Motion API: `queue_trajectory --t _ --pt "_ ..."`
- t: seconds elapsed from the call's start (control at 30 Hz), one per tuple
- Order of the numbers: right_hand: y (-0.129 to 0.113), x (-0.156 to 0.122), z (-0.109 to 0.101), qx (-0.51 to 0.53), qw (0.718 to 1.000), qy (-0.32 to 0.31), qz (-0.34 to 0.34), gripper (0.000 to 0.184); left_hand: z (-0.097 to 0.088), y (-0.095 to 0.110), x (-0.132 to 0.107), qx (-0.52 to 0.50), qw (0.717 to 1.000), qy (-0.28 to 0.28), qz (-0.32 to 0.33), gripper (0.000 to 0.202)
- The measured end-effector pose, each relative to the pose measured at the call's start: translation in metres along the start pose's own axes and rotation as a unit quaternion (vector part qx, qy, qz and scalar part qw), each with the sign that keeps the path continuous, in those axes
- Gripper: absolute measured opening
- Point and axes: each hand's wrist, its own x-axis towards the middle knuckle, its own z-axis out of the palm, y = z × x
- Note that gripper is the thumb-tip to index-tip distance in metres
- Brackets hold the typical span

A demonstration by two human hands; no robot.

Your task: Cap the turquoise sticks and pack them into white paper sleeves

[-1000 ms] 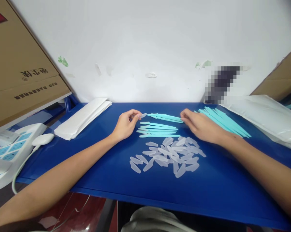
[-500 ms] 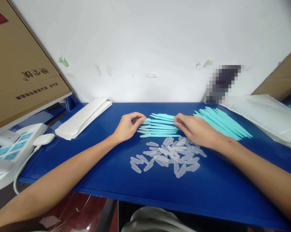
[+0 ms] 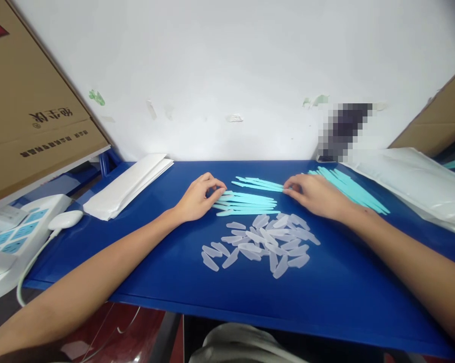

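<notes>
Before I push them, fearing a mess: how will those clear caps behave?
The clear caps look thin and translucent, so probably very light and easily scattered. On the smooth blue table they likely slide; their flattish shape suggests little rolling.

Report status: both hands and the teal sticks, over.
Left hand touching near row of teal sticks, grip unclear. Right hand at upper pair. Clear caps heaped nearer, not between hands and sticks.

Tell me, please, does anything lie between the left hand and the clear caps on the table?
Nothing visible does. The left hand touches the left ends of the teal sticks; the clear caps lie nearer the person, with only bare blue table between. The sticks lie beside that path, not across it.
</notes>
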Motion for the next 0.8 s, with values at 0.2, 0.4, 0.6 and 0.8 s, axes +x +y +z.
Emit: queue_trajectory --t 0.2,0.4,0.6,0.8 --pt "-0.002 0.001 -0.001 0.007 0.998 0.053 -0.011 0.026 -0.008 0.026 -0.007 0.027 0.976 -0.115 0.185 0.027" --pt "-0.015 -0.003 -0.005 0.031 0.99 0.137 0.007 0.026 -0.012 0.039 -0.008 0.052 0.959 -0.181 0.214 0.028" --pt "-0.02 -0.004 -0.005 0.122 0.978 0.17 0.022 0.027 -0.013 0.038 -0.009 0.033 0.961 -0.189 0.201 0.02" --pt "-0.015 0.0 -0.01 0.124 0.985 0.121 -0.003 0.027 -0.004 0.032 -0.008 -0.122 0.987 -0.026 0.103 0.014"
